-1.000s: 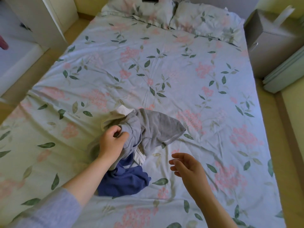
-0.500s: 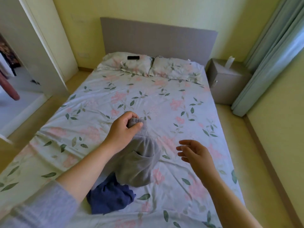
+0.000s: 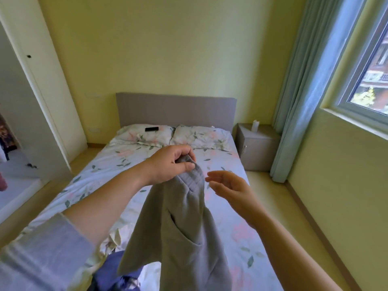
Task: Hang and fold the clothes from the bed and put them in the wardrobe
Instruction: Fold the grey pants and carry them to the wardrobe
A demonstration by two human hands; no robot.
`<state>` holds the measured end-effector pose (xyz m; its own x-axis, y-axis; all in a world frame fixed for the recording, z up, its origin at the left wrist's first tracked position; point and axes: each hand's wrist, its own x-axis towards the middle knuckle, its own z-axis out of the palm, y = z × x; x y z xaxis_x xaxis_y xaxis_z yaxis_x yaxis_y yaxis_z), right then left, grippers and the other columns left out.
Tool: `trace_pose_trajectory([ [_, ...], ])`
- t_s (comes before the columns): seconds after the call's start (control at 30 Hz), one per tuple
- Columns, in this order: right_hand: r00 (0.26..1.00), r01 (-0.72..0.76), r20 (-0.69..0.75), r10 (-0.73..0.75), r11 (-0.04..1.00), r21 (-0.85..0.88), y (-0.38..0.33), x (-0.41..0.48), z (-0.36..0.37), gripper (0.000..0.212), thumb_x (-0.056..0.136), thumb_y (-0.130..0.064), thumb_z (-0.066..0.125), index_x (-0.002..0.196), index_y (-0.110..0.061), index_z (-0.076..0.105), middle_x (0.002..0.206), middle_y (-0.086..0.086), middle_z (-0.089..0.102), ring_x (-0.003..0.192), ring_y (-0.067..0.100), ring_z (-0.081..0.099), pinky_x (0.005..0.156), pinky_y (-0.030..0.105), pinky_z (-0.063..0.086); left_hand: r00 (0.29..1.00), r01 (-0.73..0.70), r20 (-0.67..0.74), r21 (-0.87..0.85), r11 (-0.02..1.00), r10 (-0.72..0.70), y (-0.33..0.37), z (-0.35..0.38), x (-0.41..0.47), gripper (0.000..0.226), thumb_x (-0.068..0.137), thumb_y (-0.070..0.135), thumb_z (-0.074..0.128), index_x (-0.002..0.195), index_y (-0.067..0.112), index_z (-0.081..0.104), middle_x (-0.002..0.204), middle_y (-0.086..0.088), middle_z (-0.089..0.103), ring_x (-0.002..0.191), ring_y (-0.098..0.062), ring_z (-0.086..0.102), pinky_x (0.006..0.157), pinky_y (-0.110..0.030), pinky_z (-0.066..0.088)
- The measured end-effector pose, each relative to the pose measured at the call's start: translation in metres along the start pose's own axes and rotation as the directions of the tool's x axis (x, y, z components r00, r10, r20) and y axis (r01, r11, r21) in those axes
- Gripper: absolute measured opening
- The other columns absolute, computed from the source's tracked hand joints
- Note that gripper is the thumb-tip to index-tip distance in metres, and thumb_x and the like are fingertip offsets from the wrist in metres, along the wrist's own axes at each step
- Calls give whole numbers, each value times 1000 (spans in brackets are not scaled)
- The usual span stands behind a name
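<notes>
Bedroom, floral bed below, left grip pinching grey garment aloft; right grip empty, loose-fingered

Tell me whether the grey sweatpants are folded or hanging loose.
Hanging loose, unfolded: the left hand pinches the grey sweatpants by the waistband and they drape down above the bed.

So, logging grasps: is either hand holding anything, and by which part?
The left hand pinches the grey garment by its ribbed top edge; the right hand holds nothing.
</notes>
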<state>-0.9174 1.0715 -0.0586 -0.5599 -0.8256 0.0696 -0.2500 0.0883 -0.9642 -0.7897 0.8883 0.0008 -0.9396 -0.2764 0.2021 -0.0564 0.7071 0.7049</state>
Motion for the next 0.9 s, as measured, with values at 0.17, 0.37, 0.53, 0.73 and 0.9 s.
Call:
trace_pose_trajectory([
  [0.17,993,71,93,-76,996,54,-31,-7,-26,28,94,-21,62,123,-19,63,119,-2,69,112,12,65,98,28,51,998,-61,18,75,995,60,48,-8,7,17,92,22,63,80,33,58,77,3,57,74,-12,53,70,-25,42],
  [0.37,983,67,175,-56,996,-59,-48,-15,-44,26,94,-27,62,108,-7,71,105,13,71,100,27,67,93,37,54,996,-90,11,98,991,90,77,-20,12,18,96,26,57,80,27,49,68,8,45,63,-10,40,65,-29,35],
  [0.53,991,55,130,-29,978,-202,-47,-14,-43,24,92,-26,64,104,-5,69,103,15,70,100,31,65,95,44,54,992,-90,-76,153,984,102,85,-30,15,19,94,27,60,79,29,48,61,12,45,54,-3,37,59,-25,33],
  [0.73,966,166,-137,-218,933,-319,-51,-8,-52,20,96,-27,61,89,-9,66,80,2,64,77,17,59,72,34,50,988,-24,-147,161,987,48,73,-35,14,17,94,32,60,84,22,50,63,8,49,57,-7,40,60,-26,35],
  [0.9,931,112,-273,-240,904,-413,-61,-7,-56,14,92,-35,64,105,-29,62,95,-13,65,85,5,64,76,16,53,951,86,-265,-273,958,-161,67,-27,22,19,92,21,64,80,15,51,66,-3,54,59,-15,51,55,-28,45],
])
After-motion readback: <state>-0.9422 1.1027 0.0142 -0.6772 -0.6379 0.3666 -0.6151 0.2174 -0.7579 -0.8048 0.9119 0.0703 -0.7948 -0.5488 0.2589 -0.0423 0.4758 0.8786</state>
